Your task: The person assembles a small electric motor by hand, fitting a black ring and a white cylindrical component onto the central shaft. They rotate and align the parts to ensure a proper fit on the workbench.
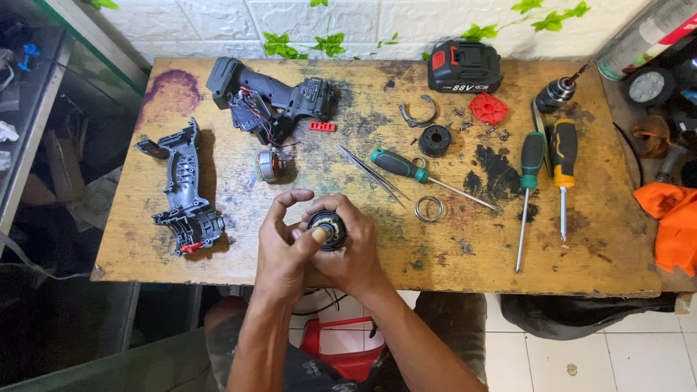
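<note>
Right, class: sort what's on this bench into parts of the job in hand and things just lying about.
In hand: round black gear unit, held by left hand and right hand.

Lying about: battery pack, orange cloth, yellow-handled screwdriver.

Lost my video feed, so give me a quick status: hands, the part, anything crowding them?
Left hand and right hand both grip the round black gearbox part, left thumb on its face. Tweezers, green-handled screwdriver and metal ring lie close, not touching.

battery pack [465, 67] | table's far edge | black and red | white label strip on its front
</note>
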